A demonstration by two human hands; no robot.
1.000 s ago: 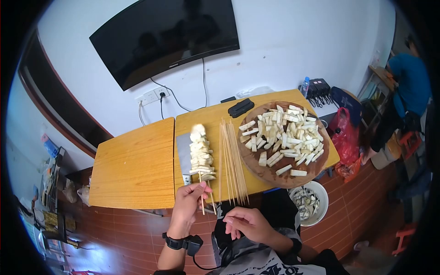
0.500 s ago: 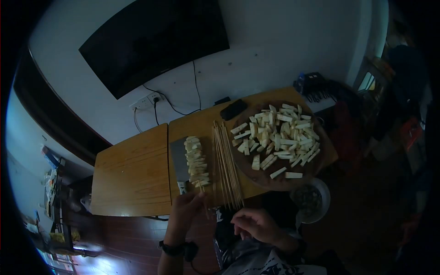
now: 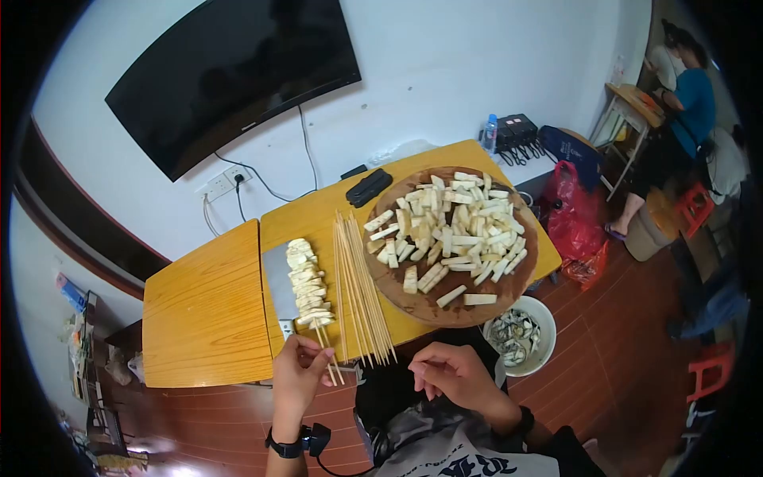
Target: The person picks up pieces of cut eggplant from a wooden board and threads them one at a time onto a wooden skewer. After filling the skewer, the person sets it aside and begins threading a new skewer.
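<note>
Since a second ago, the view has been swung rightward, so the tables now sit farther left in the frame; the dimness of half a second ago has been replaced by bright light. At centre left, the skewered pieces (image 3: 306, 278), seen raised and blurred at the tip a second ago, have been brought down over the cleaver (image 3: 276, 274). A co-worker (image 3: 693, 103), cut off by dark at upper right half a second ago, is seen clearly. Edges: a broad span of wood is offered by the left table (image 3: 203, 310) from its outer edge to the seam at centre left; on the right table (image 3: 274, 226), the cleaver is laid just beside that seam. A narrow strip of wood is left between skewered pieces and loose sticks (image 3: 362, 294), whose lower ends are carried past the front edge. The round board (image 3: 437, 316), heaped with cut pieces (image 3: 457, 222), is set just right of the sticks; the bowl (image 3: 547, 338) is placed below it, lower right. Grip: the skewer ends are pinched between thumb and fingers of the left hand (image 3: 298, 374), lower centre. The right hand (image 3: 457, 374) is held loosely curled, half open, near the sticks' lower ends but apart from them.
</note>
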